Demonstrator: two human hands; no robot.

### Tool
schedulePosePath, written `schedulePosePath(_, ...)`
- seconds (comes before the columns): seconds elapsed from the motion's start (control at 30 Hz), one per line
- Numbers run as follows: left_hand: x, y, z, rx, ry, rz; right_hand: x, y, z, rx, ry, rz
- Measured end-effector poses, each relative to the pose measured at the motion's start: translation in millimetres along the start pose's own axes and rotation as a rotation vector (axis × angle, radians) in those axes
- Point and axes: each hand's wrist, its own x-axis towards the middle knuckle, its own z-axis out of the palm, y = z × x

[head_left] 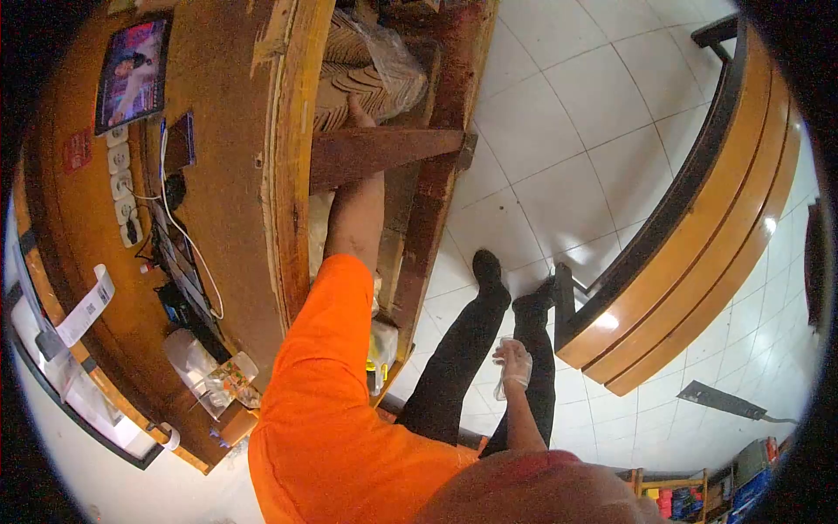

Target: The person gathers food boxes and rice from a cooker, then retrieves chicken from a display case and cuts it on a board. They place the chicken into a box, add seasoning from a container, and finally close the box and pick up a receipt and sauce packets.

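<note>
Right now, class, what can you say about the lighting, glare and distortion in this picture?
Head view: wide-angle distortion bows the bench, inside a dark rounded border; glare spots its slats and whitens patches of the tiled floor; shadow dims the recess beneath the wooden table; fine detail on the gloved right hand is soft.

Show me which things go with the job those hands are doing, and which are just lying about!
Seem to belong:
- left hand, touching the stack
- brown stack
- clear plastic partly around it
- right hand, with see-through plastic on it

Seem to be just about:
- lit screen
- white cable
- paper strip
- wooden bench
</note>
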Motion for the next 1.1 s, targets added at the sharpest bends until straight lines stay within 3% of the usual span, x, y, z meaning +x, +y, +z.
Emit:
schedulePosePath(0.3,-4.9,-5.8,18.4,-0.032,0.053,0.021,5.1,10.3,-9.6,0.000,-0.019,-0.023)
schedulePosePath(0.5,-63.7,23.0,-13.8,-0.063,0.104,0.026,0.6,4.2,-17.0,0.052,-0.013,-0.008)
schedulePosePath(0.8,-67.2,27.1,-19.2,-0.085,0.196,0.054,0.7,3.7,-17.7,0.044,-0.017,0.022)
schedulePosePath(1.1,-67.2,-14.5,12.6,-0.142,0.288,0.073,3.9,-2.9,-8.7,-0.030,0.004,-0.062)
